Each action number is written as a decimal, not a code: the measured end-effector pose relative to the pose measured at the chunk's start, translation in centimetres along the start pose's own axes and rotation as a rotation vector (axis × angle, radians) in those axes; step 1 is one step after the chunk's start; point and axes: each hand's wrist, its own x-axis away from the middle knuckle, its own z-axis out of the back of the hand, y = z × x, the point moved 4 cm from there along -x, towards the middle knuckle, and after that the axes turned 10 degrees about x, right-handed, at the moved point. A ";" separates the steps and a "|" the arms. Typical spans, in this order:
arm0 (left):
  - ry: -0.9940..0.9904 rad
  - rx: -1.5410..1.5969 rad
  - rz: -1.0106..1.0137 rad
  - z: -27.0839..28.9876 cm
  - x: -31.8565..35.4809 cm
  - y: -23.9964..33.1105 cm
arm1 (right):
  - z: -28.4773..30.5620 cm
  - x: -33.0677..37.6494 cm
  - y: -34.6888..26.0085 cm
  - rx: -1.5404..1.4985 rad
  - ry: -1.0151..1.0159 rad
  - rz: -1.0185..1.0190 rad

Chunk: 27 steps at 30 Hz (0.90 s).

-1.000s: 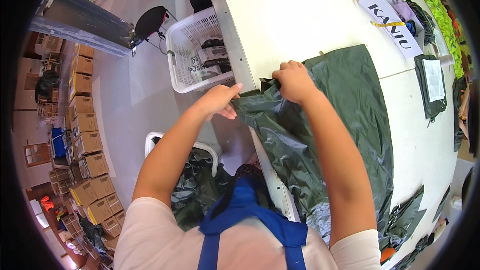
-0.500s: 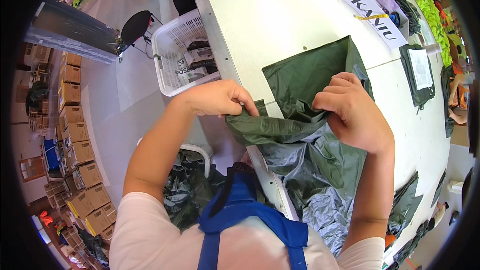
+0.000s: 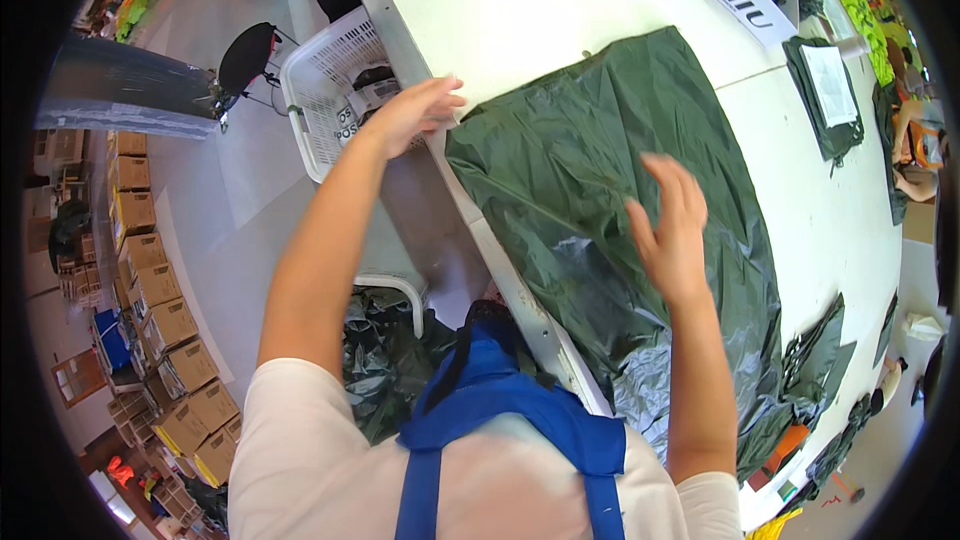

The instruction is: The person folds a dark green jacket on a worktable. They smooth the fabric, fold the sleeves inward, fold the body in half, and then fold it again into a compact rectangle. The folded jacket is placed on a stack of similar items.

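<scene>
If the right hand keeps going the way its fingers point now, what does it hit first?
Most likely the dark green sheet spread on the white table: the right hand is open over it, fingers pointing across it. Its height above the sheet is unclear.

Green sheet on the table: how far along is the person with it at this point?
Done: the green sheet lies spread open on the white table. In hand: the left hand presses its corner at the table edge, and the right hand hovers open over the middle. Left: wrinkles remain across it, and no fold shows yet. More green pieces lie at the far side.
</scene>
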 end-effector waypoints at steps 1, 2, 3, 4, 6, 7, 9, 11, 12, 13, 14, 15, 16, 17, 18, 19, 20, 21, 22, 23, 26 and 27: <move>-0.041 -0.136 0.020 0.3 1.2 -0.4 | -0.5 3.5 1.9 0.008 0.001 -0.108; -0.089 -0.272 0.036 0.2 2.2 -0.3 | -0.9 7.4 4.0 0.035 0.012 -0.212; -0.134 -0.410 0.049 0.1 3.0 -0.3 | -0.9 11.1 5.8 0.065 0.011 -0.303; -0.156 -0.377 0.062 0.3 3.1 -1.5 | -1.3 15.3 7.7 0.170 0.012 -0.422; -0.213 -0.707 -0.216 -1.1 2.7 -1.3 | -1.2 21.5 9.8 0.278 -0.081 -0.618; -0.193 -0.511 -0.262 -2.0 2.7 -0.7 | -1.2 23.6 10.3 0.285 -0.106 -0.654; -0.188 -0.279 -0.394 -2.5 1.5 0.5 | -1.8 26.2 11.0 0.251 -0.129 -0.691; 0.030 -0.675 -0.258 -1.8 -1.3 -0.8 | -2.0 26.8 11.2 0.177 -0.126 -0.683; 0.076 -0.983 -0.096 -2.0 -2.0 -0.9 | -1.8 26.5 11.1 0.197 -0.018 -0.684; 0.103 -0.980 -0.121 -2.6 -1.9 -0.5 | -1.6 26.1 10.6 0.218 0.088 -0.686; 0.130 -0.975 -0.146 -3.2 -1.6 0.0 | -1.3 25.7 10.2 0.241 0.194 -0.687; 0.152 -0.969 -0.166 -3.6 -1.4 0.1 | -1.2 25.5 10.0 0.228 0.199 -0.729; 0.131 -0.959 -0.243 -3.5 -2.1 -0.1 | -1.5 25.6 10.3 0.243 0.173 -0.767; 0.110 -0.947 -0.320 -2.7 -3.5 -0.9 | -2.5 26.2 11.0 0.252 0.130 -0.769; 0.085 -0.932 -0.397 -3.5 -3.6 -0.3 | -3.1 26.3 11.3 0.264 0.088 -0.773; 0.253 -0.929 -0.457 -4.0 -3.7 0.3 | -3.3 26.6 11.4 0.298 0.056 -0.798; 0.232 -0.974 -0.455 -5.3 -4.4 0.6 | -3.2 26.8 11.5 0.286 0.073 -0.797; 0.217 -1.023 -0.448 -6.7 -4.7 1.1 | -3.0 26.7 11.4 0.269 0.086 -0.793; 0.200 -1.068 -0.441 -8.6 -4.8 1.6 | -2.6 26.8 11.4 0.256 0.098 -0.789; 0.171 -1.183 -0.413 -11.5 -4.3 2.8 | -2.3 27.1 11.4 0.269 0.140 -0.790; 0.143 -1.263 -0.415 -14.8 -7.4 2.3 | -1.5 28.7 11.7 0.391 0.218 -0.845; 0.104 -1.323 -0.337 -15.6 -8.4 2.5 | -1.4 29.8 12.0 0.411 0.165 -0.878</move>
